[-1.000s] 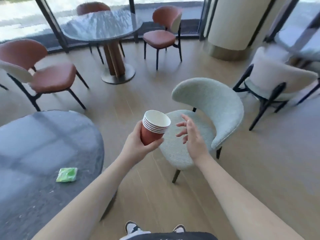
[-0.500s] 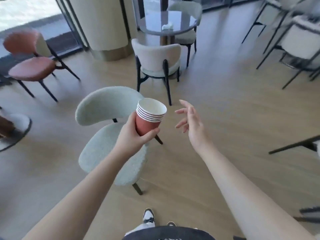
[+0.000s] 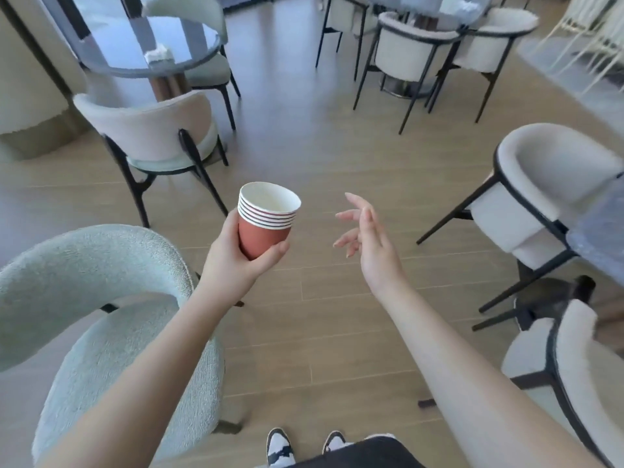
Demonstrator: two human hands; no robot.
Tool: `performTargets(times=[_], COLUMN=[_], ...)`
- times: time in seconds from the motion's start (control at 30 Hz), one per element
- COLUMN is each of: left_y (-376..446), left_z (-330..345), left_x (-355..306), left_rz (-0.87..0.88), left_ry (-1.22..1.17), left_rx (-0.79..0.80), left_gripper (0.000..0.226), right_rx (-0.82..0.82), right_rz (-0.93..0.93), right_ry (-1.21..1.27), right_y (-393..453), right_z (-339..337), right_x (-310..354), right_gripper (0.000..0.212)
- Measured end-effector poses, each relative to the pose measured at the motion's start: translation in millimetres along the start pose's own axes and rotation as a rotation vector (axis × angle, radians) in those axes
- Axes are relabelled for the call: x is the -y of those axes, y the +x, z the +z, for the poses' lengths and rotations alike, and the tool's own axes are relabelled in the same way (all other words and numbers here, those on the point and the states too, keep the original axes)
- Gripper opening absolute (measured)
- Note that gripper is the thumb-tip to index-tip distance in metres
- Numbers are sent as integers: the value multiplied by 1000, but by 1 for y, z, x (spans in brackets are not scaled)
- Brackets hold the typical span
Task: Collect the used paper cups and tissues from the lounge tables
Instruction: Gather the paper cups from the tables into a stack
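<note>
Gripping one nested stack of cups (image 3: 266,221), about six rims, the left hand (image 3: 236,261); right hand (image 3: 369,243), fingers spread, empty. A round table (image 3: 111,59) with one tissue (image 3: 158,55) now nearer, at eleven o'clock.

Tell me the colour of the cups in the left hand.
The stacked cups are brick red outside with white rims and white inside, seen clearly in the head view.

Stacked paper cups and a tissue

The stack of red paper cups (image 3: 266,219), white inside, is tilted slightly and held in mid-air; a crumpled white tissue (image 3: 158,55), blurred, seemingly lies on the far round table.
</note>
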State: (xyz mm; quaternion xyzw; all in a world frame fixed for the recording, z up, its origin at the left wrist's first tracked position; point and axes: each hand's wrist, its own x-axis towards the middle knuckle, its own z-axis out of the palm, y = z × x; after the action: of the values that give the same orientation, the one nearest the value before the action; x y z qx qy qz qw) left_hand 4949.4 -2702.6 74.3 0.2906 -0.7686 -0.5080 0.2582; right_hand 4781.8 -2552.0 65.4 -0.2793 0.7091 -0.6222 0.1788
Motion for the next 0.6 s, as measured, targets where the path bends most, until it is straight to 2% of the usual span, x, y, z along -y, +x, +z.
performTargets(times=[0.1,0.33,0.47,0.6], left_y=[29,97,139,175], left_z=[27,122,186,238], left_x=[-13,-54,-84,-108], left_rz=[45,132,165,168], left_ry=[-25,-73,-124,-130], left_rx=[109,294,336,388], left_gripper=[78,64,72,65], right_rx=[-96,-278,-321,-351], right_rz=[-9,-2,21,-21], right_ry=[-7,-39,-42,-29], right_y=[9,41,79,118], right_z=[-27,-119,-171,-222], right_x=[-2,-11,-18,-16], right_gripper=[39,41,45,50])
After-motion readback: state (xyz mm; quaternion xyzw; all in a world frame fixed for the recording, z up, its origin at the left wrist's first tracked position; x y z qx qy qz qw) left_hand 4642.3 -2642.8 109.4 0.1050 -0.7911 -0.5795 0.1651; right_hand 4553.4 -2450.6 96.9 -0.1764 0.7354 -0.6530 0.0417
